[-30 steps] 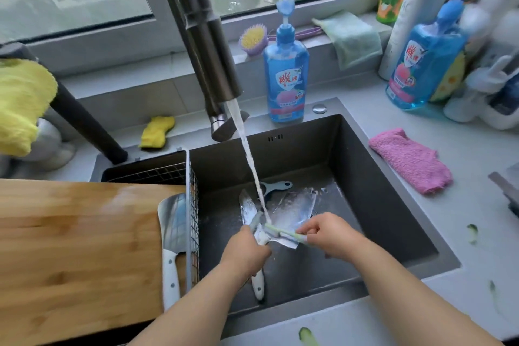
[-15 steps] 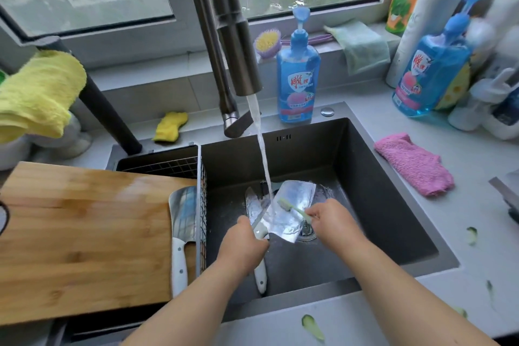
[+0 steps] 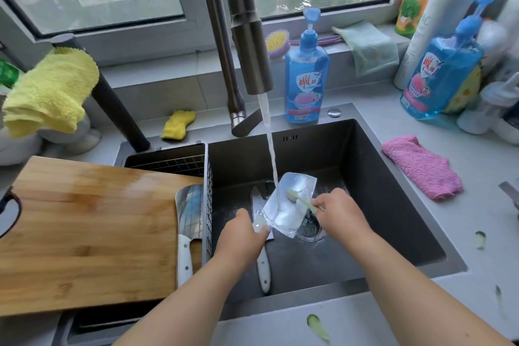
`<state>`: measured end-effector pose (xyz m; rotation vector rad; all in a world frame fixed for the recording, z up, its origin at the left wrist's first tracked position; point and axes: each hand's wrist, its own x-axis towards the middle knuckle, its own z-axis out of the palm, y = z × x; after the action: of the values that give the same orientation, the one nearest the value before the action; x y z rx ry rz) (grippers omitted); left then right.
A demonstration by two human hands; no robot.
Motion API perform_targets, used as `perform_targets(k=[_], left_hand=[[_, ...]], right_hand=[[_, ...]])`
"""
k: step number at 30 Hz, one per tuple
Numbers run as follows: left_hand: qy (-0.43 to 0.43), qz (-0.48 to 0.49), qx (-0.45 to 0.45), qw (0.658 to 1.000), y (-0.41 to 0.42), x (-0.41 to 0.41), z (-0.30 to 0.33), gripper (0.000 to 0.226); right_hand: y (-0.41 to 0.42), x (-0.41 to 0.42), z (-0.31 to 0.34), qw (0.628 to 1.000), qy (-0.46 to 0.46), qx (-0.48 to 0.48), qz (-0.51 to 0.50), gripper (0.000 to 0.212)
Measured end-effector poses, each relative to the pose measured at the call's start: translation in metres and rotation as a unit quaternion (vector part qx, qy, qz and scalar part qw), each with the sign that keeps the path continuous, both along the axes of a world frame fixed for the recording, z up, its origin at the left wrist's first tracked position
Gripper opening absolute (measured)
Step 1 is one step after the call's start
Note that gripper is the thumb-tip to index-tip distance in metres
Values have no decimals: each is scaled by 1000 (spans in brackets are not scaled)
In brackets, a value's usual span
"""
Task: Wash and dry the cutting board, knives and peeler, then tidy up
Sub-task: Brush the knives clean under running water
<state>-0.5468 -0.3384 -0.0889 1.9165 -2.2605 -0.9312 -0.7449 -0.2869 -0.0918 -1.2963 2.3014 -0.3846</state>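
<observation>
A dark sink (image 3: pixel 393 205) sits in a pale grey counter (image 3: pixel 421 126), with a wire basket (image 3: pixel 209 205) along its left side. A grey tap (image 3: pixel 250 45) rises at the far edge and pours a thin stream of water (image 3: pixel 271 149) into the basin. Just right of the tap stands a blue soap bottle (image 3: pixel 306 78); a second blue bottle (image 3: pixel 443 78) stands at the far right beside a white bottle (image 3: pixel 429 22). A pink cloth (image 3: pixel 421 166) lies right of the sink. A yellow sponge (image 3: pixel 177 123) lies far left of the tap, a yellow towel (image 3: pixel 50 93) farther left. On the sill rest a pale green cloth (image 3: pixel 370 45) and a purple brush (image 3: pixel 276 42). Green peel scraps (image 3: pixel 317 326) dot the near counter.
</observation>
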Motion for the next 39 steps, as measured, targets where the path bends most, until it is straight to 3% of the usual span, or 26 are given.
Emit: perform_targets(k=[4, 9, 16, 21, 24, 29, 34, 39], left_hand=[[-4, -6, -6, 1000, 2, -4, 2, 40], [-7, -20, -33, 999, 5, -4, 6, 38], [-12, -22, -57, 998, 5, -3, 10, 34], [-8, -23, -51, 998, 9, -4, 11, 35], [-8, -14, -39, 999, 10, -4, 10, 36], [-20, -6, -32, 999, 8, -6, 11, 38], [-2, 11, -20, 1000, 6, -8, 12, 33], [7, 45, -21, 999, -2, -6, 10, 29]], right_hand=[[-1, 23, -2, 998, -49, -29, 33, 26], [-15, -14, 0, 995, 12, -73, -68, 24], [-6, 12, -1, 996, -14, -86, 16, 24], [-24, -29, 0, 994, 29, -83, -69, 24], [-19, -42, -2, 990, -1, -78, -116, 22], [-6, -7, -5, 994, -61, -85, 0, 22], [8, -14, -15, 996, -52, -73, -22, 26], [28, 19, -6, 988, -119, -65, 71, 24]])
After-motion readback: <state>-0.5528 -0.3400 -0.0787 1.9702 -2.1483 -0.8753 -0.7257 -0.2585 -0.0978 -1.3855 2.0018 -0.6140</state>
